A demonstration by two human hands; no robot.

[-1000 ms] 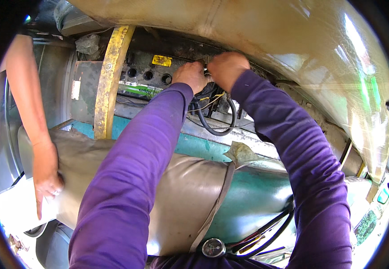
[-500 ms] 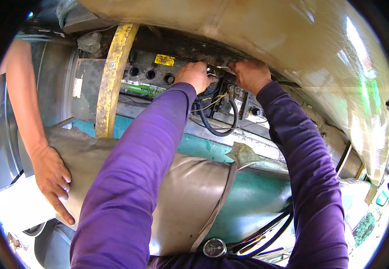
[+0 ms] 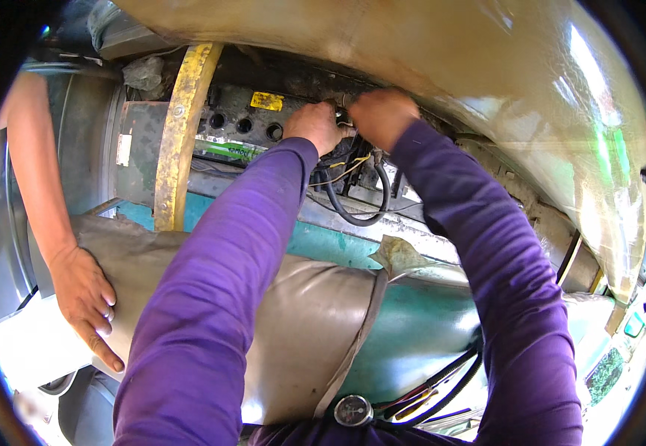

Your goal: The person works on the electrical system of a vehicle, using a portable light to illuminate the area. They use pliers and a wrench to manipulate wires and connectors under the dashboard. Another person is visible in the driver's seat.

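My left hand [image 3: 314, 125] is closed at the right end of a black battery [image 3: 226, 111] that has open round cell holes, a yellow label and a green stripe. Its fingers are at the dark terminal area, and what they grip is mostly hidden. Close beside it, my right hand [image 3: 384, 117] is curled and slightly blurred, with its fingertips turned away over the same spot. Below both hands, a thick black cable [image 3: 356, 221] loops down, and a thin yellow wire [image 3: 349, 172] runs near it.
A worn yellow metal bar [image 3: 179, 141] crosses the battery's left part. A tan panel [image 3: 412, 44] overhangs the work. Nearer lies a brown padded cover [image 3: 315, 327] over a green surface [image 3: 412, 327], with a round gauge [image 3: 353, 410] below. Another person's hand [image 3: 85, 297] rests at left.
My right hand has moved left, up against my left hand; the slim, light-coloured piece seen at its fingertips earlier is now hidden. My left hand stays at the terminal. The view has shifted slightly.
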